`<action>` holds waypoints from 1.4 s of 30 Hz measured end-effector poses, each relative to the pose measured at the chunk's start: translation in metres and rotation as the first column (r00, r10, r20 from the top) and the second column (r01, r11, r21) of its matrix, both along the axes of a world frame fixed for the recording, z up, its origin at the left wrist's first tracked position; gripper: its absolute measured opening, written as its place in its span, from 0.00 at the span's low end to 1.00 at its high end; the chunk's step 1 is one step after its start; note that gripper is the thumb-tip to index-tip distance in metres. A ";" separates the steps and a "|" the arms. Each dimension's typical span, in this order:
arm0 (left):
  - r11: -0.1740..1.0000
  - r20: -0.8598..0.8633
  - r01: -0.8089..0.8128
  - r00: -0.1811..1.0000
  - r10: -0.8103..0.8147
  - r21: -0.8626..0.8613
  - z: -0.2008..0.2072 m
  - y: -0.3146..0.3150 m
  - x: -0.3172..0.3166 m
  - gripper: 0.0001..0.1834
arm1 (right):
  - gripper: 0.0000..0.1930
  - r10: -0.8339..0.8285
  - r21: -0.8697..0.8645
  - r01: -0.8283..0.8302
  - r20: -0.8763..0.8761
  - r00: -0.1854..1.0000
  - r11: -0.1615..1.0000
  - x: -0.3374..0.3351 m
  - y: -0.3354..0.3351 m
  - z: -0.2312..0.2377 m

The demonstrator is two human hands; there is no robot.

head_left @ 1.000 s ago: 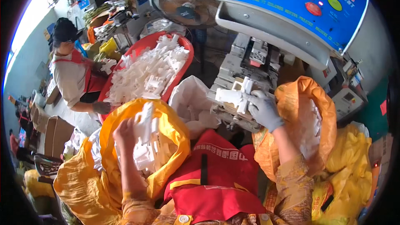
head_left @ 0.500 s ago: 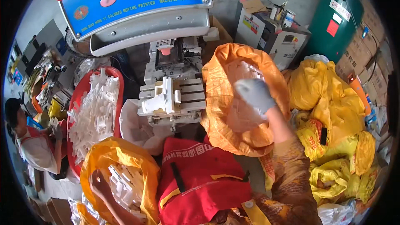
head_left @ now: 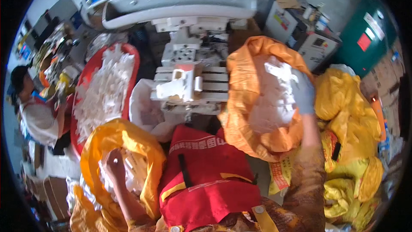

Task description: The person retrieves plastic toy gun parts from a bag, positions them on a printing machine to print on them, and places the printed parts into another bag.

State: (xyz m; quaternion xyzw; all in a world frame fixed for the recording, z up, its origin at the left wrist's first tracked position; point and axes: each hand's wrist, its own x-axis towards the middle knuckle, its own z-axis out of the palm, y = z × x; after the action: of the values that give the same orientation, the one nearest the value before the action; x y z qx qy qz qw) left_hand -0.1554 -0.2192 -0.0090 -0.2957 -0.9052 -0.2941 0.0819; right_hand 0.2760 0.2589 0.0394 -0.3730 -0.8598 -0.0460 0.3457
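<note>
My right hand [head_left: 304, 94], in a grey glove, is inside the right rim of an orange woven bag [head_left: 240, 103]. Its fingers are smeared by motion, beside white plastic pieces [head_left: 279, 72] in the bag; whether it grips one cannot be told. My bare left hand [head_left: 114, 166] hangs over the mouth of a yellow bag [head_left: 95, 139] with curled fingers. What they hold, if anything, is unclear. Pale moulded pieces [head_left: 136, 163] lie in that bag. In front of me, a white gun-shaped plastic part [head_left: 174, 88] rests on the printing machine's slotted bed [head_left: 214, 85].
A red tub [head_left: 136, 62] heaped with white pieces stands at left, near a seated co-worker [head_left: 40, 118]. A white bag [head_left: 141, 103] sits below the bed. Yellow sacks [head_left: 343, 103], a grey cabinet [head_left: 311, 47] and a green tank [head_left: 365, 38] occupy the right.
My right hand has shifted right, from the middle of the orange bag to its right side. The left hand remains over the yellow bag. The view has tilted down and turned slightly left.
</note>
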 end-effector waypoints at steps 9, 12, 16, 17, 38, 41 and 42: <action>0.970 -0.034 0.158 0.987 -0.154 0.183 0.001 0.033 0.011 0.06 | 0.23 0.134 -0.136 -0.080 0.460 0.878 0.988 0.014 -0.078 -0.014; 0.966 -0.037 0.195 0.981 -0.191 0.173 -0.008 0.035 0.008 0.06 | 0.25 -0.031 -0.171 0.114 0.422 0.906 0.979 0.009 -0.098 -0.014; 0.977 0.094 0.160 0.980 -0.175 0.143 -0.015 0.044 0.006 0.05 | 0.28 -0.135 -0.098 0.204 0.470 0.872 0.974 -0.004 -0.100 -0.034; 0.946 -0.042 0.263 0.965 -0.259 0.191 -0.013 0.047 0.006 0.05 | 0.28 -0.136 -0.091 0.203 0.477 0.868 0.975 -0.005 -0.098 -0.040; 0.826 -0.395 0.527 0.815 -0.424 0.199 0.034 0.271 0.005 0.18 | 0.24 -0.126 -0.650 -0.452 -0.644 0.755 0.612 -0.043 -0.119 0.023; 0.867 -0.450 0.460 0.826 -0.339 0.192 0.058 0.264 0.006 0.17 | 0.21 0.017 -0.607 -0.583 -0.684 0.729 0.540 -0.071 -0.123 0.035; 0.898 -0.437 0.416 0.840 -0.320 0.142 0.067 0.260 0.000 0.17 | 0.20 0.028 -0.606 -0.588 -0.683 0.729 0.536 -0.077 -0.123 0.040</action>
State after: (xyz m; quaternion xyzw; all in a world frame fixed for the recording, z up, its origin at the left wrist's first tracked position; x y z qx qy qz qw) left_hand -0.1555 0.0410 0.0581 -0.5076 -0.7535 -0.3405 0.2419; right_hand 0.1985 0.1356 0.0792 -0.3107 -0.6843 0.5267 0.3973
